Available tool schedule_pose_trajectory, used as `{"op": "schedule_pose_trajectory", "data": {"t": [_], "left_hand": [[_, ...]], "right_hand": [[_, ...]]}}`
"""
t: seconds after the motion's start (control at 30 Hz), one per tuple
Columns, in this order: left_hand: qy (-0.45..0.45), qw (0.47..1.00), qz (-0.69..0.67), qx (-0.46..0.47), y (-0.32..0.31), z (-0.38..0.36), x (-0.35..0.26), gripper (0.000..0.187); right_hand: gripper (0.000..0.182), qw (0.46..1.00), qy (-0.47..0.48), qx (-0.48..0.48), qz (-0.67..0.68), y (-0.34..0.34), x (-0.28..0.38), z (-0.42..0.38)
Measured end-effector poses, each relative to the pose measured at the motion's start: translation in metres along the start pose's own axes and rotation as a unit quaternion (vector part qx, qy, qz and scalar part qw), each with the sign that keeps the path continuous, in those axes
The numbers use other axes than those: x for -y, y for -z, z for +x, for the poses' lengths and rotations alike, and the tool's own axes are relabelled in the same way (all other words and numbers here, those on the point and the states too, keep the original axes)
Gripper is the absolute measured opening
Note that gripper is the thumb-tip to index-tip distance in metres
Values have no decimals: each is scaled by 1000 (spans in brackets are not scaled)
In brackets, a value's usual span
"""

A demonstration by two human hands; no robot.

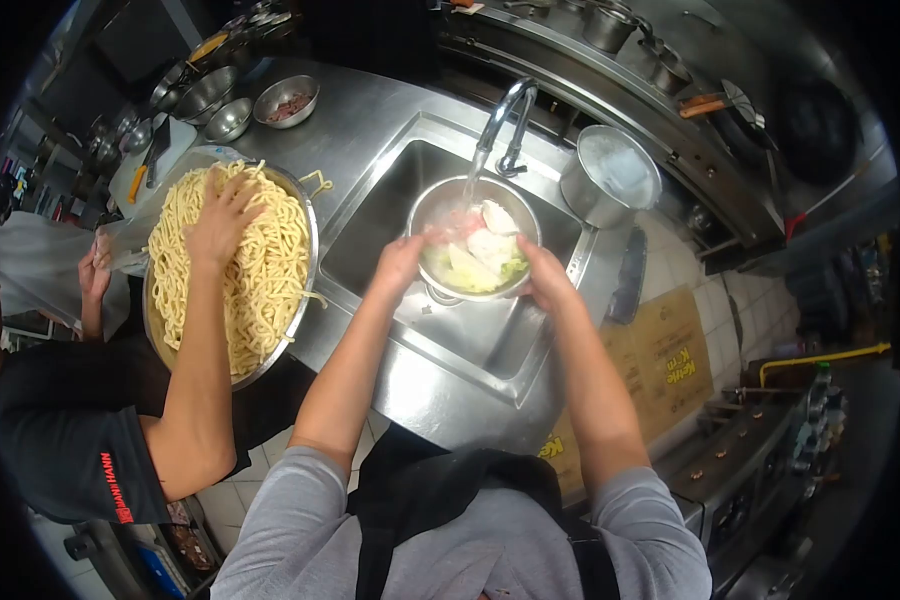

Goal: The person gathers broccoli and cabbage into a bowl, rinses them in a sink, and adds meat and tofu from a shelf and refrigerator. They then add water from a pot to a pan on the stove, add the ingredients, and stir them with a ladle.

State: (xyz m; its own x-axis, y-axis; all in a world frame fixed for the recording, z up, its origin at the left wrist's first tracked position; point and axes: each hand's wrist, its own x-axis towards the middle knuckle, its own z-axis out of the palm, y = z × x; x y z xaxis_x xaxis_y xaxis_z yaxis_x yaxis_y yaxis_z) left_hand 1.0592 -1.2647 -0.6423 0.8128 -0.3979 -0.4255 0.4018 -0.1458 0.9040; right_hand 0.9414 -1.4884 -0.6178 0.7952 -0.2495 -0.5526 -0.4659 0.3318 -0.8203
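Between my two hands I hold a round metal bowl (423, 205) over the sink (370, 205). My left hand (400, 265) grips its left rim, and my right hand (545, 275) grips the right side. Inside lie pale green leafy pieces (470, 268), which look like cabbage, with white chunks (492, 245) and some pinkish pieces (457, 222). Water runs from the curved faucet (515, 95) into the bowl. The fingers under the bowl are partly hidden.
At my left a co-worker's hand (220, 215) presses into a large bowl of thick noodles (270, 270). A tall metal pot (595, 200) stands right of the sink. Smaller bowls, one with meat (288, 105), and a knife (148, 160) on a cutting board lie further back.
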Motion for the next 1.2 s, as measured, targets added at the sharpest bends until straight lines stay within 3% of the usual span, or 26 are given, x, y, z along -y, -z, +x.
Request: {"op": "schedule_pose_trajectory", "data": {"t": [0.03,0.1,0.13,0.17,0.23,0.3,0.5,0.67,0.77,0.83,0.93,1.2], "left_hand": [[-18,999,-8,-39,2,5,0,35],[-18,999,33,-30,4,11,2,44],[-130,964,169,-158,-3,0,-5,48],[-236,882,295,-280,-10,-15,-16,54],[-290,876,291,-252,-28,-41,-40,65],[-381,798,435,-170,-50,-50,-43,74],[-273,849,445,-77,-104,-33,-46,97],[-267,845,461,-48,-151,-38,-51,112],[-263,875,406,-11,-175,-44,-59,113],[-271,880,390,-3,-190,-46,-64,114],[-286,893,346,13,-205,-51,-73,116],[-330,907,262,2,-227,-51,-74,111]], "right_hand": [[52,1000,8,-5,15,-6,-2,-1],[52,999,20,-10,31,-19,-2,-3],[53,998,30,-37,49,-27,-1,-7],[53,995,40,-64,67,-35,-1,-11],[53,993,52,-62,80,-42,-4,-16],[52,988,58,-68,127,-44,-14,-19],[54,973,123,-150,123,-35,-19,-49],[48,944,183,-243,130,-6,-28,-54],[49,926,225,-273,131,12,-21,-64],[50,896,275,-348,9,16,-10,-77],[53,873,299,-385,-17,15,12,-99],[60,848,292,-431,-102,27,20,-110]]}}
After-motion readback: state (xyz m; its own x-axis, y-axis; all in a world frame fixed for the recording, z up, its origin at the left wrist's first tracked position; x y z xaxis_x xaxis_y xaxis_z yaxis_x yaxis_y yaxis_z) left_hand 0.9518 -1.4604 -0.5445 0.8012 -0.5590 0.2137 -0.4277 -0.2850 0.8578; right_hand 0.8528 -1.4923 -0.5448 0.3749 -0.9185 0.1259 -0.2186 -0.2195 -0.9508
